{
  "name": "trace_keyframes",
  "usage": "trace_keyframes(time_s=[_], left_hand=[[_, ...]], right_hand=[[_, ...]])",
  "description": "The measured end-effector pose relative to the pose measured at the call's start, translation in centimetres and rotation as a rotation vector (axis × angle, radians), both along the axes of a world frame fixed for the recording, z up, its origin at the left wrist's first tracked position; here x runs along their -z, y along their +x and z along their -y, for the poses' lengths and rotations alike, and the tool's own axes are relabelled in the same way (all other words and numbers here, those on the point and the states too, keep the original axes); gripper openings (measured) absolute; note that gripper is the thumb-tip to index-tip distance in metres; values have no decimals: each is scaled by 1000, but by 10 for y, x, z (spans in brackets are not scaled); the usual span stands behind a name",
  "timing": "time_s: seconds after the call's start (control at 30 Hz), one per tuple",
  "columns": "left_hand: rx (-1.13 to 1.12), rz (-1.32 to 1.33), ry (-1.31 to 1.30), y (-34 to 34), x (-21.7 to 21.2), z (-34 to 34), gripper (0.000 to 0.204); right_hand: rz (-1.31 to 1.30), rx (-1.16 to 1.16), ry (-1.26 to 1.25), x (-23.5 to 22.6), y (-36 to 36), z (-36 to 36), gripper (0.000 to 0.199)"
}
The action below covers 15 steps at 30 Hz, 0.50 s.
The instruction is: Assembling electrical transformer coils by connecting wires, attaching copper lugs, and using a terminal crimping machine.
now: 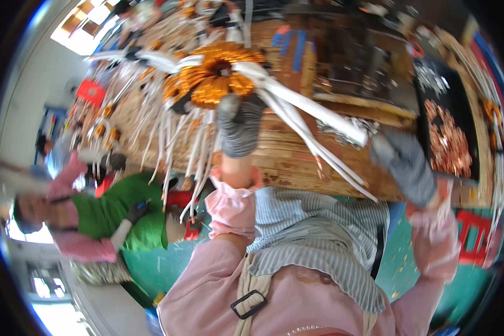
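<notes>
A large copper-wound ring coil (215, 75) lies on the wooden bench (297, 162), with thick white-sleeved leads (313, 109) fanning off to the right. My left hand (239, 126), in a grey glove, grips the coil's near edge. My right hand (407, 163), also grey-gloved and blurred, hovers at the bench's front edge just beyond the ends of the white leads. Whether it holds anything is unclear. Thin bare wire ends (347, 179) run below the leads toward the bench edge.
Several smaller coils with white leads (145, 112) cover the bench's left part. A dark tray of copper pieces (448, 140) sits at the right. A co-worker in green and pink (112, 215) is at the left. A red stool (476, 235) stands on the green floor.
</notes>
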<state>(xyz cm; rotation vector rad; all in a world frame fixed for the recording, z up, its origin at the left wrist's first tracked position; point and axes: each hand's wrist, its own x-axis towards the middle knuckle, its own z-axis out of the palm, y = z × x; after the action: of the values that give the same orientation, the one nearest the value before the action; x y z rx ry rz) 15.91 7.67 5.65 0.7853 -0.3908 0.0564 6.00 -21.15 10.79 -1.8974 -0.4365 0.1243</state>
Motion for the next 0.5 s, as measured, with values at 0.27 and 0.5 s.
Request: trace_keyframes(time_s=[0.27, 0.5], left_hand=[[142, 86, -112, -58, 3, -1, 58], [-52, -50, 171, -95, -4, 7, 38]], right_hand=[[-163, -12, -113, 9, -53, -3, 30], [608, -70, -719, -58, -55, -24, 52]])
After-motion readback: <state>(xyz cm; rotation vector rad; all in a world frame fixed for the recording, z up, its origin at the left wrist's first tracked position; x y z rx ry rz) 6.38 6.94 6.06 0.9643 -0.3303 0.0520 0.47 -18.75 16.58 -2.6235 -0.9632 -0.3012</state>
